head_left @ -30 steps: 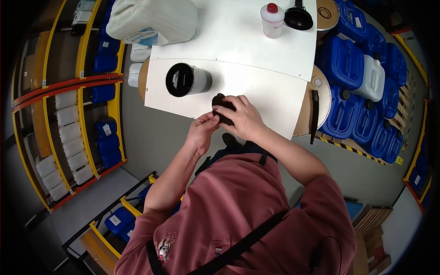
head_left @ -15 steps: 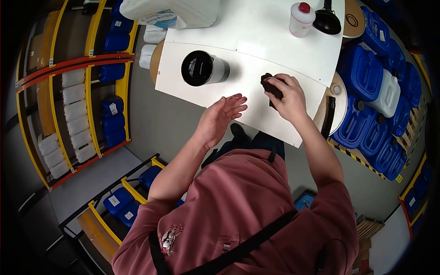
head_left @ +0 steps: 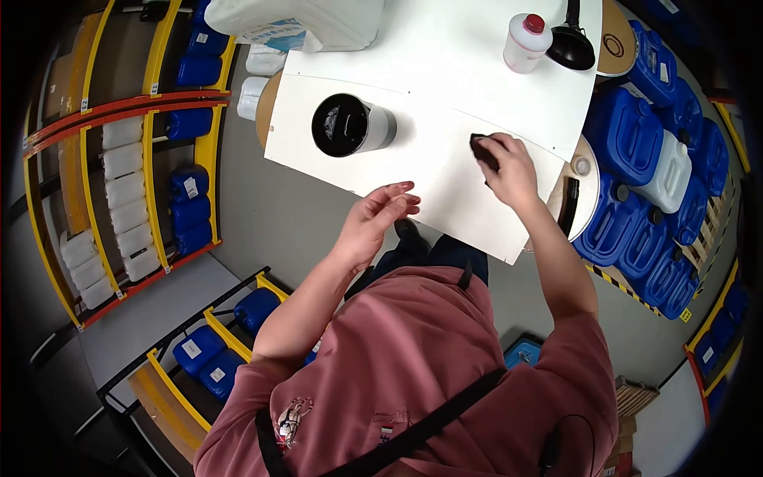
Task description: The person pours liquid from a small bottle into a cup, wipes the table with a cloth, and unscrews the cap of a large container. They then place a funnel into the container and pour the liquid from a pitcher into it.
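My right hand (head_left: 513, 171) is closed around a dark, crumpled piece that looks like a cloth (head_left: 483, 151), at the right part of the white tabletop (head_left: 429, 163). Much of the cloth is hidden under my fingers. My left hand (head_left: 376, 222) hovers by the table's near edge, its fingers loosely bent and apart, holding nothing I can see. Dark smudges mark its fingertips. Beyond it stands a light-coloured cylindrical container (head_left: 381, 129) with a black, glossy inside, its mouth facing up and leftward.
At the back of the table are a large white canister (head_left: 334, 24), a red-capped bottle (head_left: 526, 46) and a black funnel (head_left: 572, 48). Blue jerrycans (head_left: 624, 135) are stacked on a pallet at right. Shelving with yellow uprights (head_left: 208, 159) lines the left.
My right hand has shifted a little to the right with the cloth. My left hand has dropped slightly toward me, and its fingers have curled in with the thumb nearer them.
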`<state>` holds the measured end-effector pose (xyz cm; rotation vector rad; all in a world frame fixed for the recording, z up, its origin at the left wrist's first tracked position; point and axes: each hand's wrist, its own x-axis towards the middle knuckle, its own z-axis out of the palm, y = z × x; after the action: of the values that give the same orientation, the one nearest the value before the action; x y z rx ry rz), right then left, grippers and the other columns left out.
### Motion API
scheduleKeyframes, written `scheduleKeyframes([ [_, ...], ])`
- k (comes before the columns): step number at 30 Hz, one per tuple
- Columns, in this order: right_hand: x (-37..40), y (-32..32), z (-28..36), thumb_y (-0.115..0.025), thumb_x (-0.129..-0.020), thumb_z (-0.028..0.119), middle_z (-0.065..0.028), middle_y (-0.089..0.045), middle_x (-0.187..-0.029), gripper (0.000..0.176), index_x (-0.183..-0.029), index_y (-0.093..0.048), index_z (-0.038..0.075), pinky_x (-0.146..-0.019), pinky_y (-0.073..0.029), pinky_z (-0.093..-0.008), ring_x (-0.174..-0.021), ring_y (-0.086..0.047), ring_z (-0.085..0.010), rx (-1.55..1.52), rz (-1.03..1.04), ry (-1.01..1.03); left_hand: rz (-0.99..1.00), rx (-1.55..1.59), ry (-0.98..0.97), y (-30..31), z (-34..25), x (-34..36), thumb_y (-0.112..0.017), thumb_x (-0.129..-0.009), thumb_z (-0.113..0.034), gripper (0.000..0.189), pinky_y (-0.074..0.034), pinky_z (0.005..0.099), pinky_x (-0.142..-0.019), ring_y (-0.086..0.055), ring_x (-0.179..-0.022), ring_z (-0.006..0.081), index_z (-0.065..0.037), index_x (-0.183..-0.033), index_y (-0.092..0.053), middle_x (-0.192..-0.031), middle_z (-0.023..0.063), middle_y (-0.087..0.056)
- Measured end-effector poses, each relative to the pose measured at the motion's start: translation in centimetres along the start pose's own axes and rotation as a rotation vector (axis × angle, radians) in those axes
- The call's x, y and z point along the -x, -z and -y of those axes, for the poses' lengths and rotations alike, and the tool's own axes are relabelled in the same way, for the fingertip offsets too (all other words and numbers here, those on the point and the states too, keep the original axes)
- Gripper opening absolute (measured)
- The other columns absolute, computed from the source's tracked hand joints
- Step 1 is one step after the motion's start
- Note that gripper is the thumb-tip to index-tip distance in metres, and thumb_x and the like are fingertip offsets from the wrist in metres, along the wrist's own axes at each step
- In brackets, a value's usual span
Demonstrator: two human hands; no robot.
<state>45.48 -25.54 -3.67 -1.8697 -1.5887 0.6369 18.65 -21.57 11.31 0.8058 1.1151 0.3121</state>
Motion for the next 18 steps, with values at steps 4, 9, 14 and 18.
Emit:
scheduleKeyframes([
  [4, -2.0, -1.1, -9.5, -0.076, -0.095, 0.023, -0.0168, -0.064, -0.131, 0.044, -0.133, -0.065, 0.003, -0.105, -0.049, -0.0370, -0.120, -0.064, -0.0307, -0.407, -0.429, -0.426, -0.301, -0.078, 0.015, 4.7, 4.8, -0.2, -0.062, -0.106, -0.020, 0.028, -0.051, 0.0341, -0.100, -0.066, -0.102, 0.0166, 0.000, -0.125, -0.064, -0.114, 0.0072, -0.068],
  [9, -4.7, -2.0, -18.5, -0.073, -0.093, 0.048, -0.0198, -0.055, -0.146, 0.071, -0.146, -0.053, 0.006, -0.117, -0.037, -0.0455, -0.135, -0.050, -0.0384, -0.019, -0.562, -0.637, -0.409, 0.000, 0.108, 8.8, 8.4, 3.2, -0.061, -0.106, -0.023, 0.027, -0.052, 0.0342, -0.098, -0.068, -0.100, 0.0179, -0.002, -0.123, -0.065, -0.110, 0.0065, -0.069],
  [14, -5.5, -3.5, -13.7, -0.085, -0.076, 0.057, -0.0163, -0.042, -0.157, 0.101, -0.155, -0.040, 0.013, -0.121, -0.030, -0.0515, -0.145, -0.036, -0.0387, 0.437, -0.389, -0.554, -0.499, -0.047, 0.186, 10.9, 11.0, 5.6, -0.062, -0.105, -0.023, 0.028, -0.051, 0.0320, -0.094, -0.066, -0.101, 0.0159, -0.002, -0.122, -0.066, -0.110, 0.0053, -0.069],
  [18, -6.4, -6.5, -10.5, -0.092, -0.071, 0.036, -0.0165, -0.041, -0.156, 0.099, -0.154, -0.043, 0.015, -0.119, -0.036, -0.0469, -0.143, -0.040, -0.0371, 0.331, -0.339, -0.388, -0.493, -0.047, 0.199, 11.0, 12.1, 6.3, -0.063, -0.104, -0.023, 0.026, -0.051, 0.0326, -0.095, -0.067, -0.101, 0.0176, -0.004, -0.122, -0.065, -0.111, 0.0059, -0.069],
])
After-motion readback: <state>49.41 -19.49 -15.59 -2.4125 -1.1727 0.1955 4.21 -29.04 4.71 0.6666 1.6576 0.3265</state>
